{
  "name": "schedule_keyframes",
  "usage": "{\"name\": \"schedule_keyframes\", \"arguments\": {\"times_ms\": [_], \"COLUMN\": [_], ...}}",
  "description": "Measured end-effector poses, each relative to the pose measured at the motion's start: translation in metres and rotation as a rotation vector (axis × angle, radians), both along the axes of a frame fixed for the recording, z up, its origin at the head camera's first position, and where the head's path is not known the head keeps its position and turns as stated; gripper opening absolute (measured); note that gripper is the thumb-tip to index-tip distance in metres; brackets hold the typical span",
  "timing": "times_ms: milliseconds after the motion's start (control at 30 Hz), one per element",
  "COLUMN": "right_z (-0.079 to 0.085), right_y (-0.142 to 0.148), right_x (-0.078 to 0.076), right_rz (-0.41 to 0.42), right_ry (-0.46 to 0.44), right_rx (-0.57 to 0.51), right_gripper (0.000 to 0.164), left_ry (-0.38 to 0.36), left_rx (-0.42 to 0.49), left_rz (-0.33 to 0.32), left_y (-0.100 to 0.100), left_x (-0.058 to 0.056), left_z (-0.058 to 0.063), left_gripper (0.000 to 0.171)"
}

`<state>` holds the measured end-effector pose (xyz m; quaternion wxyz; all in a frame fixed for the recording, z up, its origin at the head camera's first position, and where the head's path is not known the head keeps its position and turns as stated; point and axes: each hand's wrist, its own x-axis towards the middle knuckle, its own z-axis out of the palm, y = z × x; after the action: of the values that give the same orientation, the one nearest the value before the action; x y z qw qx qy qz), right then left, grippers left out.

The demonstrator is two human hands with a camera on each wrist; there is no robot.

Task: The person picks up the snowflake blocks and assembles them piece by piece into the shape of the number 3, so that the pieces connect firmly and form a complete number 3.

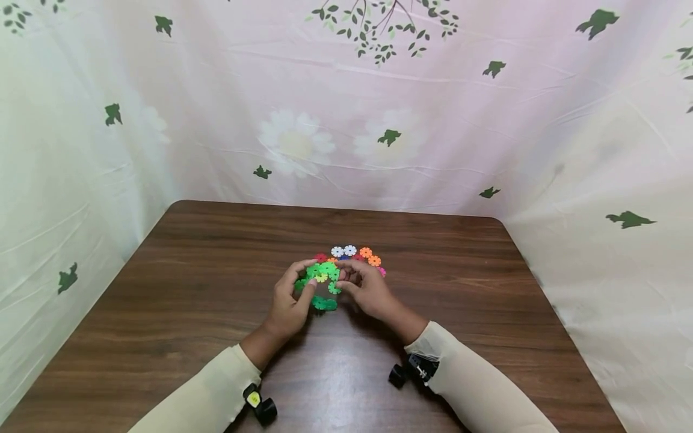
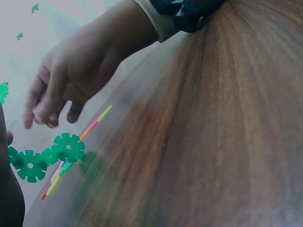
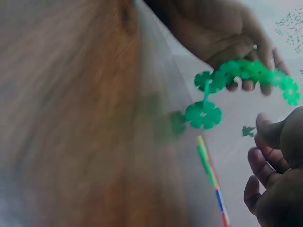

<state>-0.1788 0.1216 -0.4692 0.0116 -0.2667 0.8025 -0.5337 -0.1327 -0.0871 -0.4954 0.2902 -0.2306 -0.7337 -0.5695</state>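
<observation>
My left hand (image 1: 289,305) holds a curved chain of green flower-shaped interlocking discs (image 1: 327,269) above the table. In the right wrist view its fingers curl around the middle of that chain, and one end disc (image 3: 203,115) hangs down on the left. My right hand (image 1: 375,293) is just right of the chain, near its other end. In the right wrist view, the right thumb and fingers (image 3: 260,163) are loosely bent, apart from the discs, with nothing visible between them. The left hand is mostly cut off in the left wrist view.
Flat flower discs lie on the brown wooden table (image 1: 216,252) behind the hands: white (image 1: 350,250), orange (image 1: 366,252), red (image 1: 321,257) and pink (image 1: 382,272), with some partly hidden. A patterned cloth (image 1: 335,180) surrounds the table. Black wrist cameras are strapped over both sleeves.
</observation>
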Motion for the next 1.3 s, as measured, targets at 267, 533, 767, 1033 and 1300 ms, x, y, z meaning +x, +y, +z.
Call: {"name": "schedule_keyframes", "arguments": {"times_ms": [267,533,767,1033,1300], "right_z": [-0.016,-0.024,-0.03,-0.033,-0.035], "right_y": [0.0,0.0,0.002,0.003,0.004], "right_x": [-0.006,-0.008,-0.011,-0.012,-0.014], "right_rz": [-0.016,-0.016,0.005,0.006,0.02], "right_ry": [0.083,0.154,0.189,0.254,0.306], "right_rx": [0.098,0.157,0.19,0.259,0.342], "right_gripper": [0.037,0.034,0.035,0.032,0.028], "left_ry": [-0.09,-0.083,-0.085,-0.048,-0.042], "left_rx": [-0.02,-0.019,-0.011,0.02,0.017], "left_rz": [0.008,0.011,0.01,0.04,0.069], "left_y": [-0.001,-0.001,-0.002,-0.002,-0.003], "left_x": [0.004,0.002,0.001,-0.003,-0.005], "left_z": [0.004,0.004,0.002,-0.001,-0.002], "left_gripper": [0.036,0.037,0.04,0.029,0.025]}}
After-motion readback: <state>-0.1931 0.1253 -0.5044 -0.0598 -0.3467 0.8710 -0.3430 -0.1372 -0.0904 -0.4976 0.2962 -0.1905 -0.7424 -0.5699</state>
